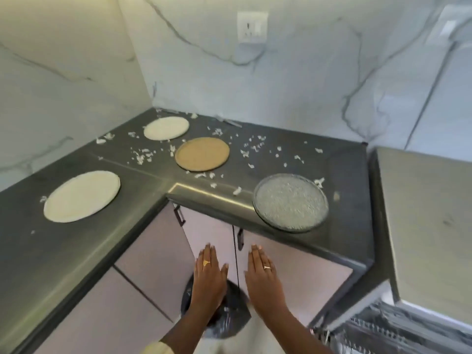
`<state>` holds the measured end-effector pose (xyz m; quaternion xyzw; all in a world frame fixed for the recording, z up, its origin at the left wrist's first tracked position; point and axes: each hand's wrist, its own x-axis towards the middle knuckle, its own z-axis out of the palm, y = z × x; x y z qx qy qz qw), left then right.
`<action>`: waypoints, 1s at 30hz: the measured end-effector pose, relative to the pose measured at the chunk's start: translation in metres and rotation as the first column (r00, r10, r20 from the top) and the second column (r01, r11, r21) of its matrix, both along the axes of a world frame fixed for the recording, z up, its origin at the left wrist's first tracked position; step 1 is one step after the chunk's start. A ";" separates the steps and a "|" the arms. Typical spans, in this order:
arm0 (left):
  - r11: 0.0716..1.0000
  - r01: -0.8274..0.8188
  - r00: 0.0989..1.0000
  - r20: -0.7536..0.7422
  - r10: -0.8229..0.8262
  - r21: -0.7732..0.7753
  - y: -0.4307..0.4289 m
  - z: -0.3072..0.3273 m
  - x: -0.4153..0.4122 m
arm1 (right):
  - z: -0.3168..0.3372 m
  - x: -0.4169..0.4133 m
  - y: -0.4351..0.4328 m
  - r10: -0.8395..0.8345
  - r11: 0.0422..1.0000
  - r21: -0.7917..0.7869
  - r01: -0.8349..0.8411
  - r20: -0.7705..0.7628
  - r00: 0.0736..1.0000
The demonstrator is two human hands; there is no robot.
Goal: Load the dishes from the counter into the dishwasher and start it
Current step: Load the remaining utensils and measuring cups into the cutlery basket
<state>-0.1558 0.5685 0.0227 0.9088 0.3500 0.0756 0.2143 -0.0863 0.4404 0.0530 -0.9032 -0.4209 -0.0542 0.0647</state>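
Below the counter edge: our left hand and right hand hover side by side, palms down, fingers straight and held together, gripping nothing; each wears 1 ring.
Counter: dark grey, L-shaped, carrying 4 plates, all out of touch of our hands.
Glass plate: closest to us, at the front edge of the counter, up and to the right of our right hand.
Tan plate: farther back, straight beyond our left hand.
White plate: farthest of all, near the corner where the 2 marble walls meet, just behind and left of the tan plate.
Cream plate: on the left leg of the counter, well apart from our left hand, up and to its left.
White scraps: scattered over the counter around the tan plate and white plate, with a few near the glass plate.
Dishwasher rack: at lower right, its wire tines in view, to the right of our right forearm.
Black bin bag: on the floor under our hands, partly hidden by our left hand.
Cabinet doors: pale, closed, with dark handles, behind our fingertips.
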 end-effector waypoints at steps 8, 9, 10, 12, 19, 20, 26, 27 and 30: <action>0.999 -0.050 0.987 0.151 0.048 0.010 0.129 0.059 0.068 | 0.066 0.080 0.124 -0.010 0.998 0.060 0.003 0.125 0.992; 0.998 -0.051 0.988 0.148 0.046 0.031 0.145 0.063 0.074 | 0.069 0.087 0.138 -0.001 0.998 0.057 -0.005 0.109 0.994; 0.997 -0.055 0.989 0.138 0.046 0.057 0.160 0.068 0.080 | 0.072 0.096 0.151 -0.011 0.998 0.066 0.004 0.097 0.995; 0.992 -0.068 0.992 0.114 0.055 0.107 0.189 0.075 0.094 | 0.073 0.113 0.175 -0.039 0.998 0.048 0.034 0.108 0.993; 0.980 -0.079 0.995 0.076 0.066 0.184 0.269 0.087 0.153 | 0.055 0.199 0.246 0.012 1.000 -0.005 -0.012 0.077 0.997; 0.975 -0.082 0.996 0.055 0.072 0.205 0.279 0.088 0.163 | 0.056 0.213 0.256 0.010 1.000 -0.011 -0.009 0.080 0.997; 0.974 -0.126 0.992 -0.003 0.129 0.189 0.331 0.089 0.215 | 0.062 0.301 0.315 0.006 1.000 -0.014 -0.005 0.053 0.999; 0.973 -0.137 0.990 -0.015 0.142 0.184 0.339 0.089 0.222 | 0.064 0.315 0.324 0.009 1.000 -0.018 -0.008 0.055 0.998; 0.973 -0.174 0.983 -0.037 0.181 0.152 0.362 0.087 0.242 | 0.065 0.356 0.348 0.018 0.998 -0.065 -0.014 0.071 0.997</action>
